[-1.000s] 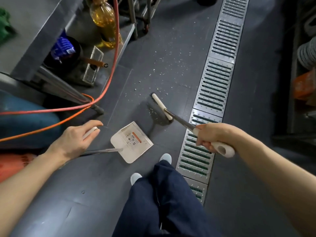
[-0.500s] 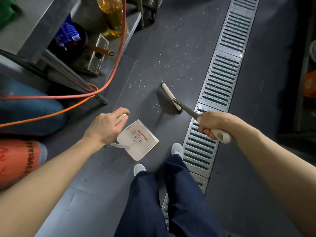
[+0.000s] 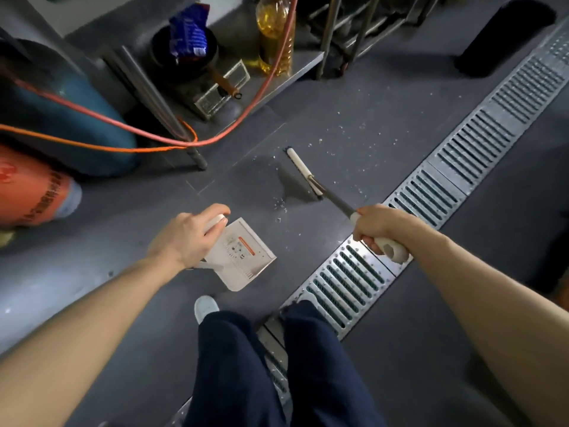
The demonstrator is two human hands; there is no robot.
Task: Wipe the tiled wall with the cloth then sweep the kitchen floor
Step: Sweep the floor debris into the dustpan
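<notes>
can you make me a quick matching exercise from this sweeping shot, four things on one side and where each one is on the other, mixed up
Things:
1. dustpan
2. broom
3. oil bottle
4. floor drain grate

Places:
A. on the low metal shelf at the top of the view
B. held by the right hand, head down on the floor
C. running diagonally along the floor on the right
D. held by the left hand, in front of the white shoe

Pairs: 1-D, 2-B, 3-A, 4-C
</notes>
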